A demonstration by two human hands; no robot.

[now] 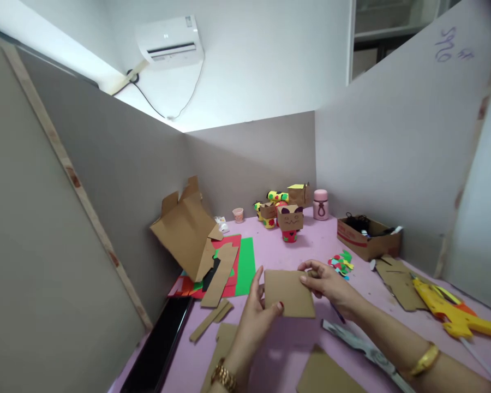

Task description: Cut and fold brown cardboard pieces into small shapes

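Now both hands hold one square cardboard piece [289, 292] above the pink table [270, 355]. The left hand [257, 310] grips its near left edge, thumb on top. The right hand [327, 284] pinches its far right corner with closed fingers. Just beyond the right hand lie small coloured paper scraps [341, 264]. Near its wrist a pair of scissors [364, 349] lies on the table, and further right a yellow glue gun [454, 314]. Beyond the grip stands a cardboard cat figure [290, 221].

cardboard square [289, 293] before cardboard figures [285, 214]
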